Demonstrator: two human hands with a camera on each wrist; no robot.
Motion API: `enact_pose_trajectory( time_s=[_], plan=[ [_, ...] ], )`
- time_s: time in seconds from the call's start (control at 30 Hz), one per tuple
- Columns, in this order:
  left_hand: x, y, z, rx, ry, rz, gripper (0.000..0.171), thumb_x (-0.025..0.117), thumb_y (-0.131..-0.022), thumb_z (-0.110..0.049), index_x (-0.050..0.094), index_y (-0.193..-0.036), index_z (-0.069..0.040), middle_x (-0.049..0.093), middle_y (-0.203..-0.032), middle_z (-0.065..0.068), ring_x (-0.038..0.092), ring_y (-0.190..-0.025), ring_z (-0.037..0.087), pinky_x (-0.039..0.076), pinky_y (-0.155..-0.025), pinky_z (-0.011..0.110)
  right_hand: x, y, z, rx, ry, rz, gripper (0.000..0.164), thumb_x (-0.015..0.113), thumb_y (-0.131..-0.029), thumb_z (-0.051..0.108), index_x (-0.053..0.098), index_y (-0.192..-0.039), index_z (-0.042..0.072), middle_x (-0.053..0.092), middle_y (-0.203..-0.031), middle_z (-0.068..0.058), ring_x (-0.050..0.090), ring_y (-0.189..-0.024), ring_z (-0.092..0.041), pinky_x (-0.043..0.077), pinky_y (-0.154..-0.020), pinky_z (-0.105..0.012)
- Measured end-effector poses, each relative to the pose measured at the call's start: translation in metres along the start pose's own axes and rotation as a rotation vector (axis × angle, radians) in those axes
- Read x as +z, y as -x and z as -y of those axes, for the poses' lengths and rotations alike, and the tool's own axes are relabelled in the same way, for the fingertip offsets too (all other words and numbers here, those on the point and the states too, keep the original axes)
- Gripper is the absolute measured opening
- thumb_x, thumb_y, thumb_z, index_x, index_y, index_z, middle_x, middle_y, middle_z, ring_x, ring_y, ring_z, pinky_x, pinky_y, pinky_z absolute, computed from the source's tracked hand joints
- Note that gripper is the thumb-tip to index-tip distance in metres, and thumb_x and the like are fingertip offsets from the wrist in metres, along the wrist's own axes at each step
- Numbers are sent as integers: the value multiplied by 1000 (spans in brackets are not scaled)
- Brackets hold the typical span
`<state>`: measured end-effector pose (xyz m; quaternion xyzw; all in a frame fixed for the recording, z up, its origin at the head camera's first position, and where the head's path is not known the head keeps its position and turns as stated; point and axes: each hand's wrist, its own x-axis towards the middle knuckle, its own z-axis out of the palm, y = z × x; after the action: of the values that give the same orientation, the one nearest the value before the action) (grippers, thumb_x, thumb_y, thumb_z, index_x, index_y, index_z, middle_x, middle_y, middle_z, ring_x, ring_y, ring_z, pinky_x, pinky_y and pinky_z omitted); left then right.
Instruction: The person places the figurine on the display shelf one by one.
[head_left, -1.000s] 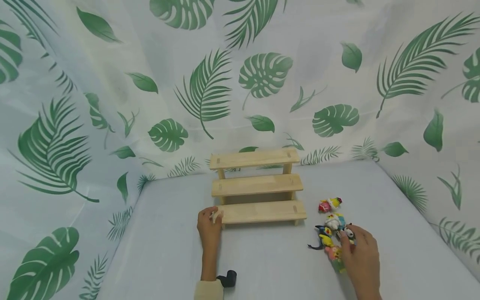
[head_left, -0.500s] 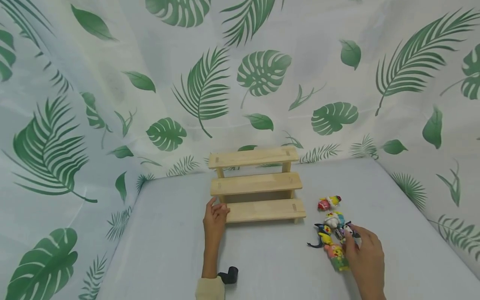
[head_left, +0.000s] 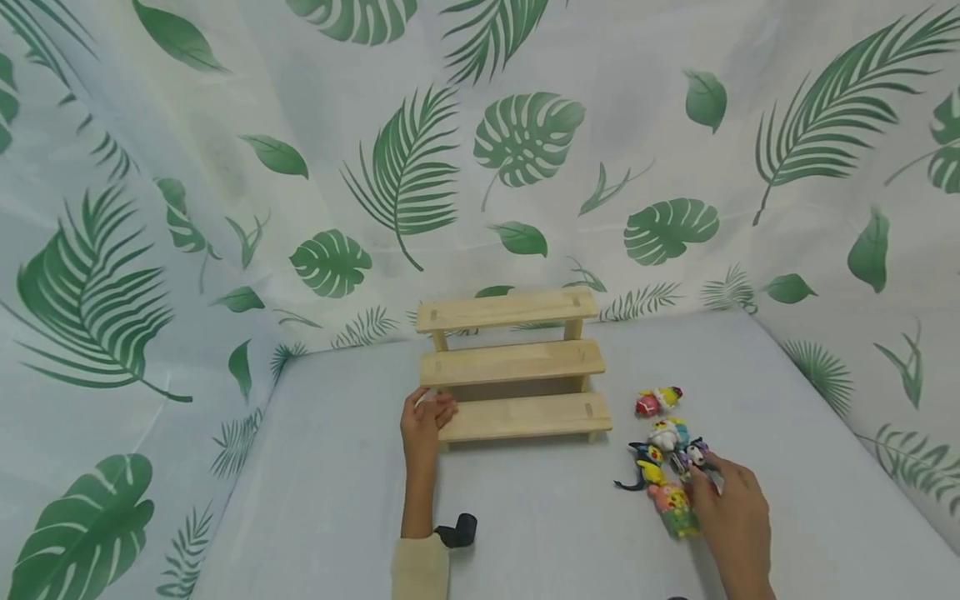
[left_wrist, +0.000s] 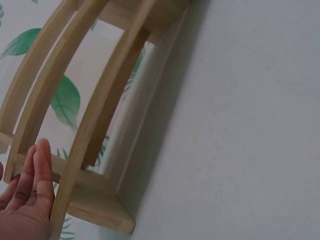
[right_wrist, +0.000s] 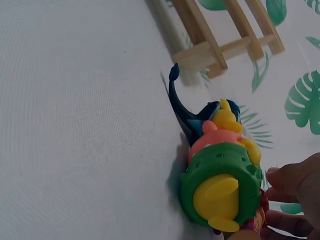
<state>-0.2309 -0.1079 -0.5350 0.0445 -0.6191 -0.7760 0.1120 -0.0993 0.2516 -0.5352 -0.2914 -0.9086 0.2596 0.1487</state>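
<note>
A three-step wooden display stand (head_left: 517, 417) stands on the white surface. At the left end of its lowest step is my left hand (head_left: 422, 421); the left wrist view shows its fingers (left_wrist: 44, 175) extended beside the plank, not wrapped round it. To the right of the stand, my right hand (head_left: 735, 508) pinches a small black, white and purple figurine (head_left: 696, 454), partly hidden by the fingers. Against it lie a pink, yellow and green figurine (head_left: 675, 510), a dark-blue and yellow one (head_left: 648, 467) with a long tail, and a white, blue and yellow one (head_left: 666, 436).
A red and yellow figurine (head_left: 658, 402) lies slightly apart, behind the cluster. Leaf-printed white cloth (head_left: 525, 200) rises behind the stand and along both sides. A black device (head_left: 459, 531) sits at my left wrist.
My left hand has loosened at the step's corner and shifted slightly back. My right hand has moved slightly right, showing more of the black, white and purple figurine.
</note>
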Motion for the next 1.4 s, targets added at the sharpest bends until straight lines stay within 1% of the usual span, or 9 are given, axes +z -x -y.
enact_pose_trajectory(
  time_s=[0.17, 0.37, 0.53, 0.73, 0.8, 0.93, 1.03, 1.13, 1.4],
  plan=[
    [1, -3, -2, -21, 96, -54, 36, 51, -101, -10, 42, -134, 2, 66, -110, 30, 73, -91, 23, 59, -83, 27, -2, -2, -4, -9, 38, 86, 39, 59, -96, 19, 56, -126, -6, 51, -125, -34, 51, -115, -50, 47, -89, -61],
    [0, -5, 2, 0, 126, -30, 55, 52, -101, -8, 28, -150, -4, 63, -114, 35, 70, -96, 33, 58, -87, 37, -5, -5, -8, 1, 69, 157, 44, 59, -96, 28, 57, -124, -6, 60, -109, -32, 61, -96, -46, 52, -66, -51],
    [-1, -2, 2, 7, 57, 7, 59, 52, -101, -14, 25, -154, -10, 64, -117, 31, 69, -100, 34, 56, -90, 35, -10, -8, -12, 7, 101, 229, 53, 58, -96, 38, 54, -126, -5, 63, -109, -30, 63, -89, -43, 52, -58, -46],
    [0, -1, 2, 20, -25, 9, 58, 53, -101, -15, 27, -154, -17, 68, -112, 26, 70, -100, 30, 57, -87, 27, -12, -9, -12, 45, 112, 299, 68, 55, -93, 55, 49, -132, -1, 60, -118, -28, 63, -88, -39, 49, -54, -43],
    [0, -1, 2, 23, -48, 10, 60, 53, -101, -15, 27, -154, -18, 68, -111, 25, 70, -99, 29, 57, -87, 25, -12, -9, -12, 52, 112, 305, 68, 56, -92, 55, 49, -133, 1, 60, -121, -27, 63, -89, -39, 49, -54, -42],
    [3, 5, -15, 30, -107, 29, 63, 53, -100, -10, 22, -155, -13, 68, -110, 26, 68, -103, 36, 56, -90, 31, -11, -10, -13, 54, 114, 313, 66, 59, -91, 52, 49, -134, 4, 58, -124, -26, 62, -89, -37, 48, -53, -41],
    [4, 11, -26, 27, -143, 45, 67, 53, -99, -6, 19, -156, -10, 68, -110, 27, 67, -104, 40, 56, -91, 34, -11, -9, -13, 74, 112, 326, 69, 60, -89, 56, 49, -134, 4, 58, -124, -27, 62, -91, -40, 48, -54, -41],
    [4, 12, -25, 13, -167, 55, 69, 53, -98, -5, 17, -157, -13, 68, -110, 25, 68, -104, 37, 56, -90, 30, -11, -6, -14, 92, 101, 325, 71, 62, -87, 57, 49, -133, 4, 59, -123, -28, 61, -94, -43, 48, -55, -42],
    [5, 13, -27, -14, -241, 91, 72, 52, -97, -5, 13, -157, -17, 70, -109, 20, 69, -104, 31, 56, -90, 29, -10, -4, -17, 78, 96, 270, 61, 65, -88, 46, 53, -129, 3, 62, -119, -26, 63, -89, -38, 49, -55, -42]
  ],
)
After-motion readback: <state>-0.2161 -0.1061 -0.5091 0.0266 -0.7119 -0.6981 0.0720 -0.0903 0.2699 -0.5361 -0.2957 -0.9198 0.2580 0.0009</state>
